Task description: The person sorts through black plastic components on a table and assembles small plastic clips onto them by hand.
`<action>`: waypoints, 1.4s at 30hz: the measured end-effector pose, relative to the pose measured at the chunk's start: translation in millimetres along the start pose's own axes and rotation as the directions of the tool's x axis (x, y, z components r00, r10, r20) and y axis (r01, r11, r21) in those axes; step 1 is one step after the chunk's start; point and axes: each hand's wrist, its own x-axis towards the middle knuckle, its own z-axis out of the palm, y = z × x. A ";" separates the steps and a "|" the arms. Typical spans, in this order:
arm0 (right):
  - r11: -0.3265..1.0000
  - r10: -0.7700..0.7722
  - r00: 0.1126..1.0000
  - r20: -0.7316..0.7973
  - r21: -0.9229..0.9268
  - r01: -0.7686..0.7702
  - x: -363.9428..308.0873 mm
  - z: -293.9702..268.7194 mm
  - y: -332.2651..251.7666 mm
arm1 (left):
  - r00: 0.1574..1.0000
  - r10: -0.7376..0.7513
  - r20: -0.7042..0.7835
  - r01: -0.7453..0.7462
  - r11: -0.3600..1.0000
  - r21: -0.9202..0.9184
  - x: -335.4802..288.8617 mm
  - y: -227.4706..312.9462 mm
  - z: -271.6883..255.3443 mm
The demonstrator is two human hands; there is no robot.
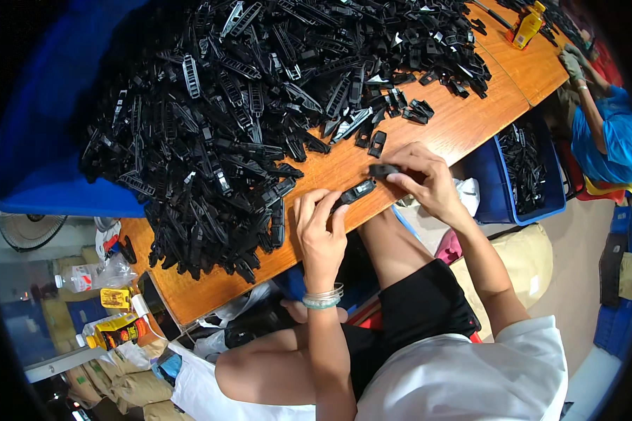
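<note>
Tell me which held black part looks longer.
The black part in the left hand, lower in view; the black piece in the right hand looks shorter, partly finger-covered.

Print shows on yellow label (115, 299), yellow-labelled drink bottle (123, 330) lower left, and clear plastic bottle (84, 278). Yellow drink bottle (527, 28) top right: label marks too small. Beige sack (516, 261): white tag (534, 285), unreadable.

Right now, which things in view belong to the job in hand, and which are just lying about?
Likely part of the job:
- longer black piece, in the left hand
- smaller black piece, in the right hand
- pile of black parts

Apparently just lying about:
- yellow bottle
- clear bottle
- fan
</note>
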 end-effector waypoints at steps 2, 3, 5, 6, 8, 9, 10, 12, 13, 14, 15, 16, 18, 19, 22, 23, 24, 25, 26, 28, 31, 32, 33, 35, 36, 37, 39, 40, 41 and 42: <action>0.956 0.052 0.985 0.165 0.277 -0.097 4.1 0.4 -1.9 | 0.999 -0.023 0.037 0.022 1.000 0.002 -0.1 -1.5 -1.7; 0.958 0.043 0.977 0.211 0.269 -0.100 6.5 -1.4 -3.2 | 0.999 -0.030 0.036 0.030 1.000 0.001 0.2 -1.2 -2.3; 0.965 0.011 0.972 0.233 0.251 -0.071 9.2 -3.9 1.5 | 0.997 -0.025 0.072 0.026 0.999 -0.017 1.6 -0.5 -2.4; 0.971 -0.021 0.968 0.250 0.235 -0.039 8.8 -4.8 2.2 | 0.997 -0.033 0.073 0.035 0.999 -0.016 2.0 1.2 -3.0; 0.970 -0.031 0.969 0.246 0.239 -0.030 7.5 0.2 -3.0 | 0.996 -0.020 0.083 0.019 1.000 0.006 3.8 4.2 -2.8; 0.978 -0.098 0.969 0.226 0.202 0.052 8.5 6.1 -5.6 | 0.996 -0.023 0.082 0.022 1.000 0.009 3.7 3.6 -2.3; 0.978 -0.166 0.964 0.207 0.163 0.133 8.4 9.9 -6.8 | 0.995 -0.020 0.099 0.019 1.000 0.008 3.3 3.0 -1.7; 0.972 -0.224 0.959 0.176 0.112 0.206 6.4 11.1 -8.4 | 0.994 -0.012 0.112 0.011 1.000 0.009 4.5 3.8 -2.6; 0.982 -0.148 0.968 0.203 0.145 0.120 5.1 10.2 -11.0 | 0.992 0.017 0.128 -0.015 1.000 -0.016 5.9 4.2 -4.1; 0.984 -0.074 0.970 0.233 0.174 0.033 3.0 9.3 -13.9 | 0.989 0.047 0.144 -0.042 0.998 -0.040 7.2 4.8 -6.2; 0.984 -0.078 0.970 0.229 0.172 0.039 -3.5 9.4 -14.4 | 0.989 0.053 0.140 -0.047 0.998 -0.040 8.0 4.9 -8.7; 0.965 -0.117 0.952 0.282 0.257 0.042 -11.6 8.8 -12.6 | 0.982 -0.045 0.182 0.073 0.987 -0.147 10.3 5.5 -11.5; 0.930 -0.173 0.920 0.352 0.366 0.035 -18.2 7.7 -16.0 | 0.972 -0.154 0.178 0.182 0.971 -0.158 20.0 3.8 -12.6; 0.933 -0.148 0.942 0.302 0.359 0.031 -18.2 7.5 -16.2 | 0.996 -0.057 0.070 0.059 0.997 -0.041 29.5 1.0 -7.2; 0.992 -0.049 0.998 0.032 0.118 0.045 2.9 5.7 -11.8 | 0.987 0.157 0.020 -0.154 0.924 0.349 63.1 -0.8 6.3; 0.985 -0.163 0.985 -0.062 -0.068 0.159 16.2 7.4 0.9 | 0.967 0.238 0.090 -0.245 0.777 0.580 70.1 1.6 6.0; 0.934 -0.288 0.948 -0.133 -0.259 0.247 29.2 11.1 9.0 | 0.966 0.243 0.085 -0.246 0.773 0.584 72.6 -0.8 6.7; 0.942 -0.255 0.958 -0.132 -0.256 0.216 33.1 14.0 12.8 | 0.959 0.247 0.139 -0.281 0.769 0.574 74.4 -3.1 6.8; 0.941 -0.263 0.955 -0.135 -0.254 0.223 33.9 14.8 15.7 | 0.949 0.250 0.191 -0.315 0.765 0.562 75.4 -5.4 6.3; 0.929 -0.292 0.954 -0.073 -0.260 0.264 31.8 11.0 24.1 | 0.936 0.281 0.212 -0.352 0.764 0.540 67.2 -1.2 7.4; 0.976 -0.213 0.976 -0.050 -0.067 0.209 20.2 6.4 26.2 | 0.917 0.294 0.268 -0.374 0.868 0.327 51.1 6.5 6.6; 0.976 -0.210 0.977 -0.047 -0.065 0.207 16.2 6.4 26.3 | 0.918 0.290 0.270 -0.371 0.869 0.327 48.5 8.2 7.6; 0.986 -0.137 0.988 -0.074 0.081 0.143 12.1 5.9 23.9 | 0.912 0.254 0.320 -0.322 0.930 0.179 46.7 11.6 6.4; 0.914 0.145 0.988 -0.054 0.389 -0.113 0.3 6.3 14.6 | 0.898 0.222 0.379 -0.239 0.971 -0.002 45.6 13.8 11.5; 0.915 0.145 0.988 -0.054 0.388 -0.113 0.4 6.2 8.6 | 0.899 0.222 0.378 -0.238 0.971 -0.003 49.8 11.5 12.7; 0.890 0.201 0.976 -0.083 0.433 -0.146 1.0 5.7 3.1 | 0.884 0.202 0.420 -0.183 0.979 -0.088 55.6 8.2 14.5; 0.834 0.304 0.948 -0.097 0.508 -0.215 2.0 6.8 2.5 | 0.884 0.166 0.437 -0.100 0.980 -0.169 65.4 3.3 19.9; 0.834 0.300 0.949 -0.094 0.508 -0.213 3.1 7.1 3.1 | 0.886 0.163 0.433 -0.099 0.981 -0.166 67.4 1.5 21.7; 0.735 0.368 0.927 -0.071 0.632 -0.244 5.0 7.6 2.1 | 0.909 0.127 0.398 -0.080 0.988 -0.133 68.6 -0.3 22.1; 0.621 0.438 0.898 -0.042 0.736 -0.268 6.9 5.6 3.7 | 0.926 0.097 0.365 -0.061 0.992 -0.109 69.8 -0.7 25.9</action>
